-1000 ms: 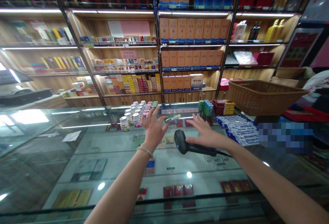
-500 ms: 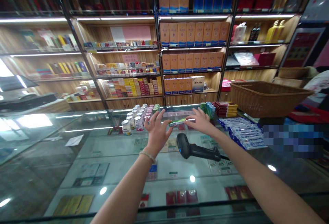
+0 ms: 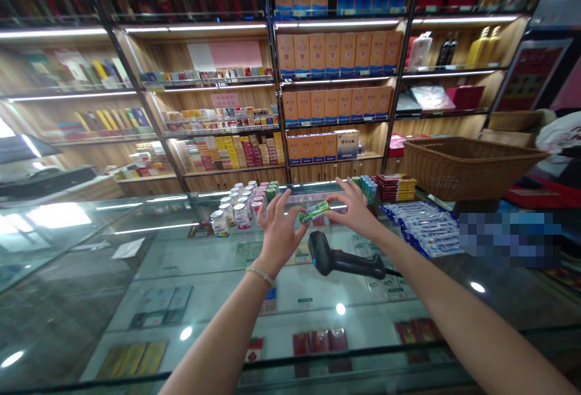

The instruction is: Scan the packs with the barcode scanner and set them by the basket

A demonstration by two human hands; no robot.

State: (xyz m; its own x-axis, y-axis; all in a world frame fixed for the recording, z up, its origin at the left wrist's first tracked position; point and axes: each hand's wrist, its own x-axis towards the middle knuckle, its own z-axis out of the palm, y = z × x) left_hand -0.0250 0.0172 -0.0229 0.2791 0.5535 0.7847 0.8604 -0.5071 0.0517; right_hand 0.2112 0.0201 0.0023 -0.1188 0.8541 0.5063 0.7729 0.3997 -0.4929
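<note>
A small green packet [image 3: 315,210] is held level above the glass counter, between my two hands. My left hand [image 3: 279,228] pinches its left end between thumb and forefinger, the other fingers raised. At its right end, the thumb and forefinger of my right hand [image 3: 351,207] close on it. Just below lies a black handheld scanner [image 3: 347,262], its head to the left and its cable to the right. Rows of small white-capped bottles [image 3: 236,207] stand beyond my left hand. Behind my right hand are green and blue small packs [image 3: 367,186].
Right of my hands are stacked red and yellow packs [image 3: 394,188], blue-and-white packets [image 3: 422,228] and a wicker basket [image 3: 469,168]. The glass counter [image 3: 204,298] has boxes beneath its top. Stocked shelves [image 3: 336,82] stand behind; a white paper [image 3: 128,248] lies left.
The green packet has turned between my fingers and shows a broader green side. The whole view has shifted slightly; the scanner and bottles keep their places on the counter.
</note>
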